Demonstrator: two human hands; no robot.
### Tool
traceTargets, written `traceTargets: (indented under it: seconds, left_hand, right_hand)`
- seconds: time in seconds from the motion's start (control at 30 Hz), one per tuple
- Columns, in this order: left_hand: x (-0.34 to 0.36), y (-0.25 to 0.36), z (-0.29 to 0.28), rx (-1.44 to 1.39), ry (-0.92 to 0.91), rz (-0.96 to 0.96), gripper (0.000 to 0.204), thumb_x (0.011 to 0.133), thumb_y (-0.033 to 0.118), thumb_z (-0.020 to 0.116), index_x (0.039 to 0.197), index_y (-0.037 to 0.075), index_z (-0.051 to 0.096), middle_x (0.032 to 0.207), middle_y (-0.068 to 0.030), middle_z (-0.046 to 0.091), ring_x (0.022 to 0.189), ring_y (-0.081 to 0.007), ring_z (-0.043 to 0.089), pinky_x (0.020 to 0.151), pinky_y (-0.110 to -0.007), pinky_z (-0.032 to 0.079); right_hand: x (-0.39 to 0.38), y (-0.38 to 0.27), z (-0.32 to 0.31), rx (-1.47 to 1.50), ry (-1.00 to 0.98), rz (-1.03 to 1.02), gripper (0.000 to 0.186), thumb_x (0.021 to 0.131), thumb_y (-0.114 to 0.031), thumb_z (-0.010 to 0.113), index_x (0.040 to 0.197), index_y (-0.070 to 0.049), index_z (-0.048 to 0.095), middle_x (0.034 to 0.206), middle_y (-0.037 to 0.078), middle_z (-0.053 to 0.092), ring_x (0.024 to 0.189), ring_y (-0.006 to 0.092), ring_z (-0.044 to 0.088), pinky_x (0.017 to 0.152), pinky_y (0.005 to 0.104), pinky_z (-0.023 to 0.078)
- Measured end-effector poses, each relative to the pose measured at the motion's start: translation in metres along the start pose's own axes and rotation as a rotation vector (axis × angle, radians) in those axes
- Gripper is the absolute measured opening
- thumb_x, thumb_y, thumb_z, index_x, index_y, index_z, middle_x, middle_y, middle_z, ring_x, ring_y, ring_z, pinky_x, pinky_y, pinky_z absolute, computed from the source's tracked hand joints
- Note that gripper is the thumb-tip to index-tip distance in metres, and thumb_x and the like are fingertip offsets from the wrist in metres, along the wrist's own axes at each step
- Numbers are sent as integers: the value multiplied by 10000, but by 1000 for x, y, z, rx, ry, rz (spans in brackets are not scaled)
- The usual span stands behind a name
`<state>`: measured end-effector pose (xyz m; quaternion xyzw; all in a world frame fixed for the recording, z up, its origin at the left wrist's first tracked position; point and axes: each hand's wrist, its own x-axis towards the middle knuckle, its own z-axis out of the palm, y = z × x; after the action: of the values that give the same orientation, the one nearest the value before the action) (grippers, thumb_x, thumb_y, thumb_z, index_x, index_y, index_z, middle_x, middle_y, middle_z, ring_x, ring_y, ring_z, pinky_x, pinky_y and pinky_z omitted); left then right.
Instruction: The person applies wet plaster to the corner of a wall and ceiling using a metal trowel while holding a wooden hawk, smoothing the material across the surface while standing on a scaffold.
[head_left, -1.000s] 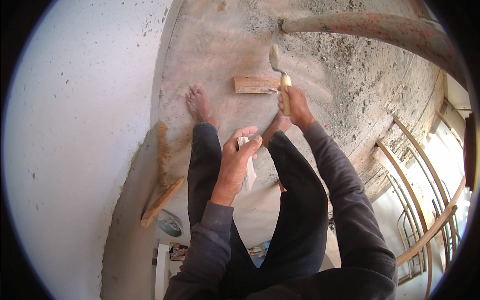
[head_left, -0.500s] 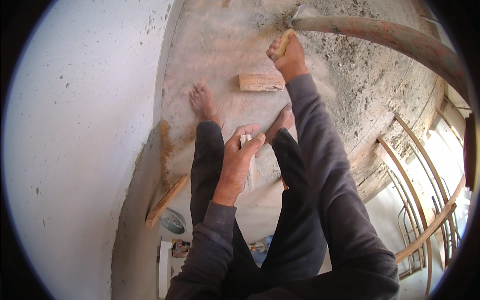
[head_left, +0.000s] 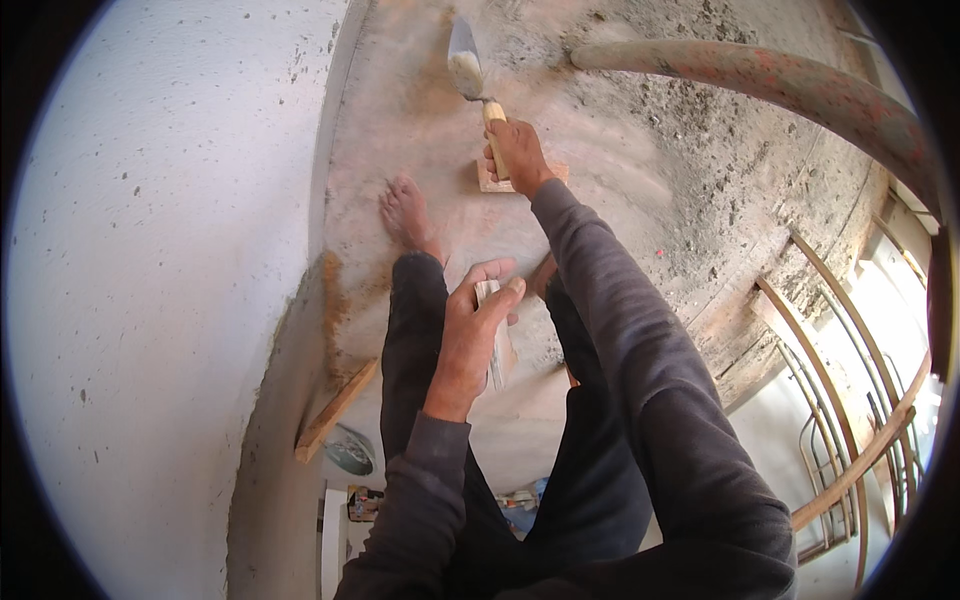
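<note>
Directions are clock positions about the centre of the view. The trowel (head_left: 466, 66) is at 12 o'clock, blade pointing toward 11; whether the blade touches the floor cannot be told. The right hand (head_left: 520, 158) is closed around its wooden handle (head_left: 494, 120). Expected handling: light, stiff, weighted toward the blade. Grip the handle; dust may make it slick. A whitish patch on the blade may be stuck material.

The left hand (head_left: 468, 340), near centre, holds a pale strip (head_left: 498, 350) between thumb and fingers. Its material is unclear; it is probably light and stiff, with edges that could chip. Hold it by the long sides.

A wooden block (head_left: 488, 181) lies beneath the right hand in the view, partly hidden. The floor (head_left: 620, 230) is rough and dusty, with loose debris (head_left: 700, 150) toward 2 o'clock. A stained pole (head_left: 740, 65) extends from 1 to 2.

The speckled white wall (head_left: 170, 200) occupies 9 o'clock. A timber piece (head_left: 337, 412) and a dark round object (head_left: 348, 450) lie toward 8. Curved rails (head_left: 850, 420) stand toward 4, beside bright light.
</note>
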<state>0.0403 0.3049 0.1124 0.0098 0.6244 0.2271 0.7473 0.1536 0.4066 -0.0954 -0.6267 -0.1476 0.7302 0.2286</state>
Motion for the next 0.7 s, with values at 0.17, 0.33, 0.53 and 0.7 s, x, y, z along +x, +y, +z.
traceTargets:
  seconds: [0.17,0.33,0.53,0.7]
  left_hand:
    - [0,-3,-2,-19,-9,6,459,876,281,633,1221,-12,553,994,-62,580,940,-115,553,763,-282,485]
    - [-2,-9,-3,-2,-23,3,480,874,289,644,1231,-16,548,1021,-70,573,960,-121,550,757,-281,489]
    - [-1,-10,-1,3,-21,-2,495,873,289,654,1231,-34,541,1058,-82,571,988,-129,550,764,-284,492]
    - [-2,-13,4,6,-26,5,492,876,286,651,1236,-31,539,1110,-91,564,1013,-137,545,767,-288,494]
  right_hand:
    - [-16,38,-53,-66,257,37,223,881,-270,516,905,-48,524,614,62,492,440,149,465,355,315,379]
    - [-70,62,-90,7,403,45,234,888,-279,488,886,-49,531,621,45,492,460,134,473,389,306,404]
    - [-71,56,-111,-478,127,-43,253,884,-288,489,875,-41,545,614,41,499,459,119,477,399,288,414]
    - [-71,60,-179,-386,335,7,246,878,-289,485,876,-47,529,610,34,480,428,114,452,357,275,380]
